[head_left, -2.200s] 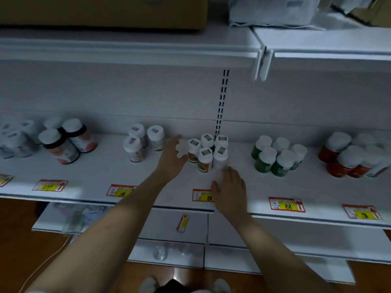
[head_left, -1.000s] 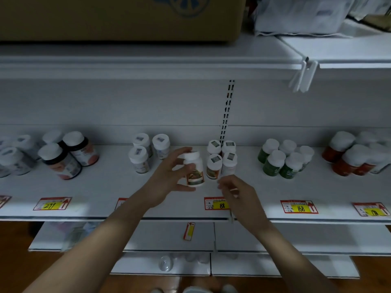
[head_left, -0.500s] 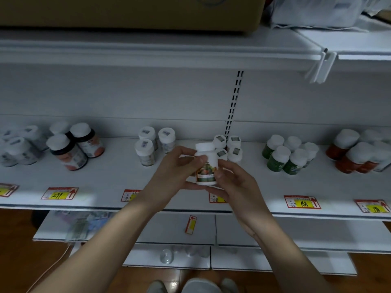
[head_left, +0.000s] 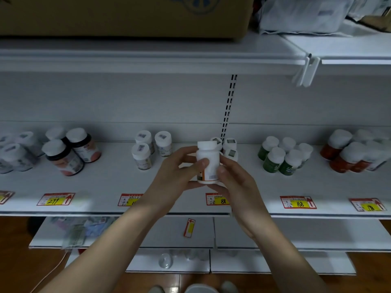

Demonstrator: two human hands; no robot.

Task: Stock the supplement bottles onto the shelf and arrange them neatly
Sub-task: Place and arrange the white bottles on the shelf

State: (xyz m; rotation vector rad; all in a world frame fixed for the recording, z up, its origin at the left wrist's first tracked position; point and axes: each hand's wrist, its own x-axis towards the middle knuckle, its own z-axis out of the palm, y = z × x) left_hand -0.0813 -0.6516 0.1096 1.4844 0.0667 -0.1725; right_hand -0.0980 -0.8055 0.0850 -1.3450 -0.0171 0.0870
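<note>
We hold one white bottle (head_left: 208, 164) upright in front of the shelf (head_left: 110, 182), lifted off it and between both hands. Our left hand (head_left: 175, 178) curls round its left side, thumb across the front and fingers behind. Our right hand (head_left: 234, 182) curls round its right side, thumb on the label near a barcode. Just behind the bottle three more white bottles (head_left: 229, 148) of the same kind stand close together on the shelf. To their left stands a trio of white-capped bottles (head_left: 148, 149), farther left some dark bottles (head_left: 69, 151). To the right are green bottles (head_left: 283, 155), then red ones (head_left: 349, 153). Price tags (head_left: 55, 199) line the shelf's front edge. A cardboard box (head_left: 127, 15) sits on the shelf above.
</note>
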